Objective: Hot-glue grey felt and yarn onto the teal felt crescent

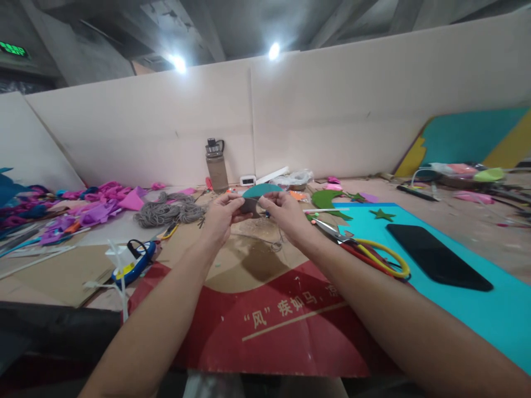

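Both of my hands hold a small curved piece of teal sheet (pixel 261 190) above the cardboard, one at each side; its lower part looks dark grey. My left hand (pixel 222 215) pinches the left end between thumb and fingers. At the opposite end, my right hand (pixel 284 213) is closed on it too. Below them lies a flattened cardboard sheet with a red printed area (pixel 265 331). Scissors with yellow and red handles (pixel 357 243) rest just right of my right forearm. Green cut-outs lie beyond, among them a crescent (pixel 326 202) and a star (pixel 382 215).
A black phone (pixel 440 257) lies on a bright blue sheet (pixel 489 320) at right. Grey yarn (pixel 168 210), pink and purple scraps (pixel 110 202) and a blue power strip (pixel 136 264) are at left. A water bottle (pixel 217 168) stands by the white partition (pixel 315 110).
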`<act>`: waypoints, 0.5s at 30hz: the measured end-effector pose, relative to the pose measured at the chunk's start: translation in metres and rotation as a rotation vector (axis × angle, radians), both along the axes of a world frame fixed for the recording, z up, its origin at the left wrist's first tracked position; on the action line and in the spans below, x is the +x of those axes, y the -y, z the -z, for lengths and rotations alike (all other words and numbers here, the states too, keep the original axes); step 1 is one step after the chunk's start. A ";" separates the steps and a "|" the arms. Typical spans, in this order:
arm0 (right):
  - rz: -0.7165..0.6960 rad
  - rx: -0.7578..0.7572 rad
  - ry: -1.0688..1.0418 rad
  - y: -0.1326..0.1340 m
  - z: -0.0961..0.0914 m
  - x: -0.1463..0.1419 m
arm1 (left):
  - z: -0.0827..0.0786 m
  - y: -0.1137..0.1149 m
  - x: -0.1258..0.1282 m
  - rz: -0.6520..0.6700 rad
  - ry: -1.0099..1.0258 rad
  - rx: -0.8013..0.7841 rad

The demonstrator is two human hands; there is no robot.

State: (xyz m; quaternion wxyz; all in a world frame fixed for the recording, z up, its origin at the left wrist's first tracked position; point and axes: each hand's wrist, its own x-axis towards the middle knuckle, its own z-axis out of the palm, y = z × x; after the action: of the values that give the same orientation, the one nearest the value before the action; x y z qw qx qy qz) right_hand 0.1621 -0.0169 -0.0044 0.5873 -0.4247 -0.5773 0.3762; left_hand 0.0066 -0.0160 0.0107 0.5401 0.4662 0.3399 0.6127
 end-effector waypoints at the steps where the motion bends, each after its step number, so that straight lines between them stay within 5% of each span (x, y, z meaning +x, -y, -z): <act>1: 0.004 0.014 0.022 0.001 0.000 0.000 | 0.000 -0.001 0.000 -0.023 0.009 0.014; 8: -0.031 0.089 0.153 0.013 -0.005 -0.001 | 0.001 -0.003 -0.001 -0.067 0.026 0.020; 15: -0.216 -0.062 0.256 0.008 -0.003 0.003 | 0.003 -0.007 -0.002 -0.079 0.078 0.040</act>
State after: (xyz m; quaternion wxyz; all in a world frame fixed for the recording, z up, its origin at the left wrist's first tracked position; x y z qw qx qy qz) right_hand 0.1652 -0.0253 -0.0018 0.4515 -0.4226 -0.6779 0.3975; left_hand 0.0044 -0.0088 0.0075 0.5188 0.4389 0.3246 0.6580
